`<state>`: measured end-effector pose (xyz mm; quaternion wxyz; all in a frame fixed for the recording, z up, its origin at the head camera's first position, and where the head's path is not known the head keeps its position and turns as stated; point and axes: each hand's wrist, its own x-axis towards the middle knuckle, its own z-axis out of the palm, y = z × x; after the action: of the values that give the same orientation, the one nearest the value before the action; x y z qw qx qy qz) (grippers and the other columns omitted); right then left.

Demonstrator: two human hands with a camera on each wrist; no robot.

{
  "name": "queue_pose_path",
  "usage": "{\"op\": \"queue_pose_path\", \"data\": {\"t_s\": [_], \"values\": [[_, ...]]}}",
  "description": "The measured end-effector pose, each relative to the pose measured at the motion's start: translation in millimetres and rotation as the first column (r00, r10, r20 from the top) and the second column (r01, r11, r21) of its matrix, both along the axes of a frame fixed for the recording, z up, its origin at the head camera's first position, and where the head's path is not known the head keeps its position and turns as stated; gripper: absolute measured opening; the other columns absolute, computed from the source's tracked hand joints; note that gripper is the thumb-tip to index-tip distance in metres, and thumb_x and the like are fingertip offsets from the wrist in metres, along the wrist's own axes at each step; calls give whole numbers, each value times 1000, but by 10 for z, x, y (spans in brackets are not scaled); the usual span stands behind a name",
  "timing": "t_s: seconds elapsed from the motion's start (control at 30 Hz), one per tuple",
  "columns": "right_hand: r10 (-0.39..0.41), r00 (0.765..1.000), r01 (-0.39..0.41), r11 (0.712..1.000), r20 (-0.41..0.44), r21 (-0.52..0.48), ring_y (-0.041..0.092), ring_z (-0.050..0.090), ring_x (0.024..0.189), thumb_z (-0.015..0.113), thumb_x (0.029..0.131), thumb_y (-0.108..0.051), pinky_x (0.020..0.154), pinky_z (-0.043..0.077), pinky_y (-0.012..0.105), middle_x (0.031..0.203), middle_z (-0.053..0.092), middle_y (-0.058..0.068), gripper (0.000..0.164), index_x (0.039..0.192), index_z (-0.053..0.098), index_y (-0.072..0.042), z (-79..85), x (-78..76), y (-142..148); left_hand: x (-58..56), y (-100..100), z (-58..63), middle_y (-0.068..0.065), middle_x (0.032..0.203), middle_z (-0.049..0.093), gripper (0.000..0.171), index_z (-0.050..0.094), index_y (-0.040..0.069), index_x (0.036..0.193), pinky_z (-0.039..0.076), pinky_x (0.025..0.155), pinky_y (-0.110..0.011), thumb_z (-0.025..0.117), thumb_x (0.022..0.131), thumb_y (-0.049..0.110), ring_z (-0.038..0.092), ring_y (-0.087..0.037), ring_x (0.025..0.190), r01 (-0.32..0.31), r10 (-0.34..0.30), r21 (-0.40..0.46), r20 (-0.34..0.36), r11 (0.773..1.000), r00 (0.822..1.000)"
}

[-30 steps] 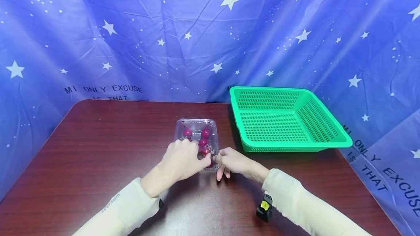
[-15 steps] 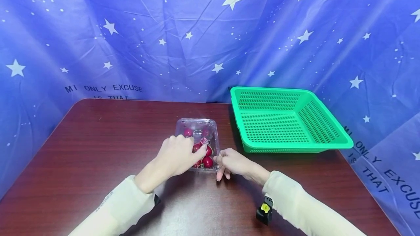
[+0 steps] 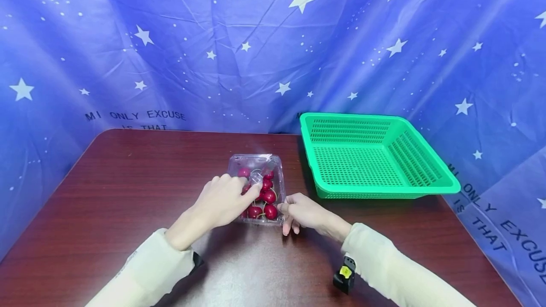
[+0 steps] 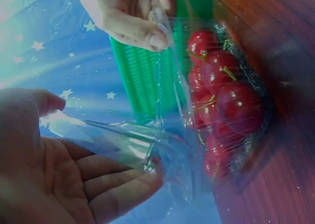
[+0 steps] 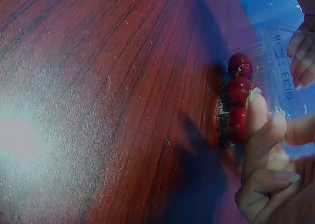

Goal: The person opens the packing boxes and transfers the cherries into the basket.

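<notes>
Red cherries with green stems (image 3: 270, 211) lie in a clear plastic box (image 3: 279, 167) at the middle of the table in the head view. Over the box's near left part, my left hand (image 3: 219, 200) pinches a sheet of clear film (image 4: 106, 135), which the left wrist view shows stretched from the thumb toward the box rim, part of it lifted. At the box's right near corner, my right hand (image 3: 304, 212) grips the edge between thumb and fingers. The left fingertips are hidden behind the hand in the head view.
A green perforated basket (image 3: 388, 188) stands at the back right of the brown wooden table (image 3: 141, 179). Behind the table hangs a blue cloth (image 3: 222, 75) with white stars and lettering.
My left hand has moved left, drawing the clear film with it. More cherries show along the near right side of the box. The right hand has stayed in place.
</notes>
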<state>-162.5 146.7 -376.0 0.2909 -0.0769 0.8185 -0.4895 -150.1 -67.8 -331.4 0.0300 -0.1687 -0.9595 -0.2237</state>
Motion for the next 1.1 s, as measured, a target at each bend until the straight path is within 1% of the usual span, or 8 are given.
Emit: {"op": "queue_pose_path", "data": {"t_s": [0.13, 0.37, 0.5, 0.57, 0.7, 0.77, 0.93, 1.1], "values": [[-27, 1000, 26, 1000, -5, -16, 7, 47, 39, 44, 94, -6, 41, 38, 19, 47, 59, -1, 19, 77, 53, -1, -14, 11, 33, 0, -29, 14, 1, 47, 39, 44, 52, 14, 62, 38, 48, -33, 42, 95, 41, 47, -20, 48, 2, -1, 40, -13, 999, 1000], [-9, 1000, 9, 999, -12, -38, 8, 48, 41, 45, 93, -7, 42, 40, 19, 48, 59, -1, 18, 78, 53, -1, -12, 8, 42, 43, -120, 6, 2, 48, 38, 35, 57, 12, 69, 36, 50, -30, 48, 93, 36, 41, -16, 47, 15, -14, 99, -9, 995, 1000], [-13, 1000, 13, 1000, -19, -28, 8, 48, 40, 46, 94, -8, 41, 40, 19, 47, 58, -1, 19, 76, 53, -3, 7, 11, 29, 74, -179, -1, 2, 48, 37, 30, 59, 11, 73, 34, 48, -28, 51, 92, 33, 37, -13, 46, -7, 6, 145, 11, 989, 1000], [-17, 1000, 16, 1000, -16, -24, 7, 47, 40, 46, 94, -8, 41, 40, 19, 46, 58, -1, 20, 75, 51, -4, 1, 5, 20, 97, -192, -8, 1, 48, 40, 26, 59, 11, 75, 35, 48, -28, 52, 90, 31, 39, -14, 46, -29, 27, 159, 12, 987, 1000], [-30, 999, 31, 1000, -37, 7, 7, 46, 36, 47, 94, -8, 39, 40, 18, 44, 57, -2, 23, 71, 49, -6, -20, -10, 12, 126, -199, -33, -1, 50, 48, 20, 60, 11, 78, 40, 50, -30, 54, 87, 28, 46, -16, 48, -62, 61, 183, 9, 981, 998], [-35, 998, 36, 999, -52, 30, 7, 45, 35, 47, 94, -8, 38, 40, 18, 43, 56, -2, 25, 69, 48, -7, -27, -15, 8, 129, -205, -46, -1, 53, 53, 19, 62, 10, 81, 42, 52, -30, 54, 87, 26, 48, -16, 50, -60, 60, 192, 8, 979, 998], [-34, 996, 40, 997, -83, 71, 7, 44, 34, 49, 92, -8, 37, 39, 18, 42, 54, -2, 26, 66, 48, -7, -13, -7, 2, 150, -250, -57, 0, 58, 58, 17, 65, 11, 90, 43, 52, -30, 53, 87, 23, 47, -13, 50, -61, 63, 228, -2, 972, 998], [-39, 993, 49, 994, -108, 96, 7, 43, 33, 50, 92, -9, 38, 37, 18, 42, 53, -2, 27, 65, 49, -7, -7, -12, -3, 177, -316, -88, 3, 53, 50, 10, 61, 15, 82, 35, 44, -28, 55, 86, 21, 40, -10, 47, -72, 84, 251, -39, 965, 996]]}}
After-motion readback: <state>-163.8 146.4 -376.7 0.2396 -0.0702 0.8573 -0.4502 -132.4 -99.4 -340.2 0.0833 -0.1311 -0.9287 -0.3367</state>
